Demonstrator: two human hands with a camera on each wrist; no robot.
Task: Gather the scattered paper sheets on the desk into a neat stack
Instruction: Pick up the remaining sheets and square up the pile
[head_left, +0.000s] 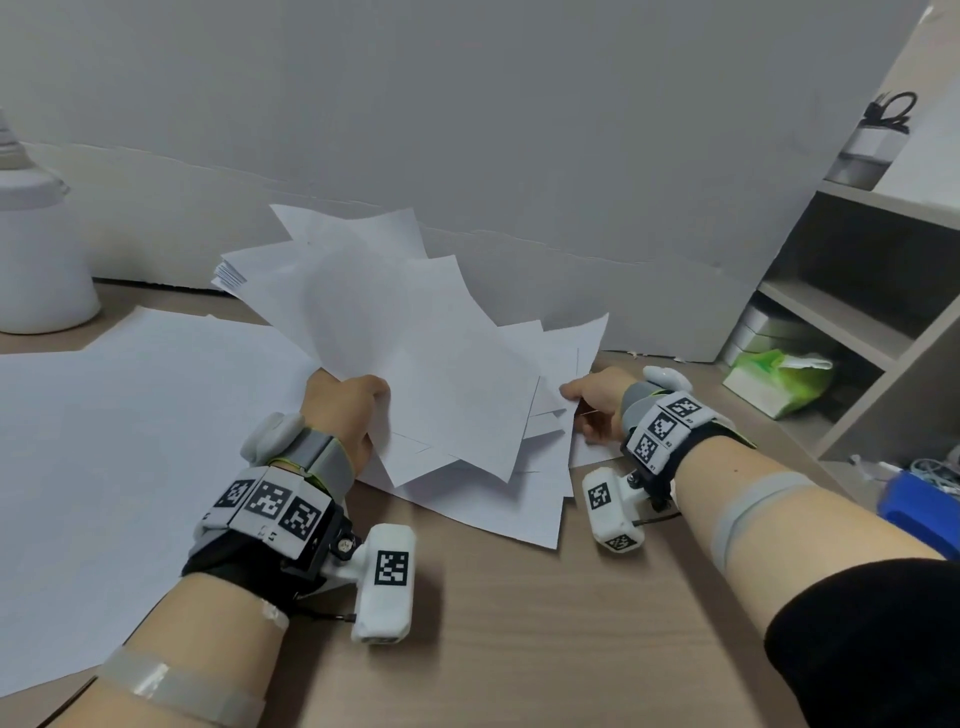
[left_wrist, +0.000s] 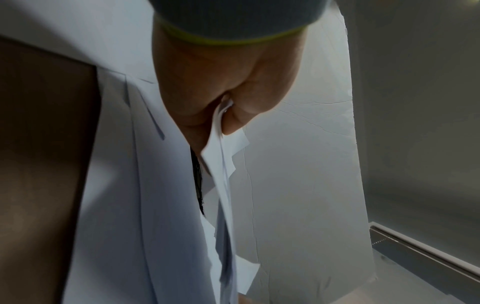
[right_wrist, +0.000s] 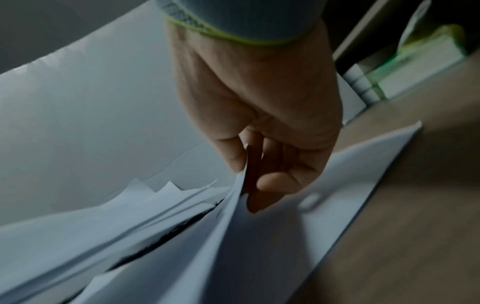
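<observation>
A loose bundle of white paper sheets (head_left: 415, 364) is held up off the wooden desk (head_left: 519, 623) at its middle, fanned out and uneven. My left hand (head_left: 345, 410) grips the bundle's left edge, and the left wrist view shows thumb and fingers pinching several sheets (left_wrist: 221, 131). My right hand (head_left: 592, 400) holds the right edge; in the right wrist view its thumb lies on top and fingers curl under the sheets (right_wrist: 239, 197). More white sheets (head_left: 493, 509) lie flat on the desk beneath the bundle.
A large white sheet (head_left: 130, 441) covers the desk's left part. A white lamp base (head_left: 36, 270) stands far left. A shelf unit (head_left: 857, 312) with a green tissue pack (head_left: 779, 379) is at the right, a blue box (head_left: 924, 509) beside it. A grey wall panel (head_left: 519, 156) stands behind.
</observation>
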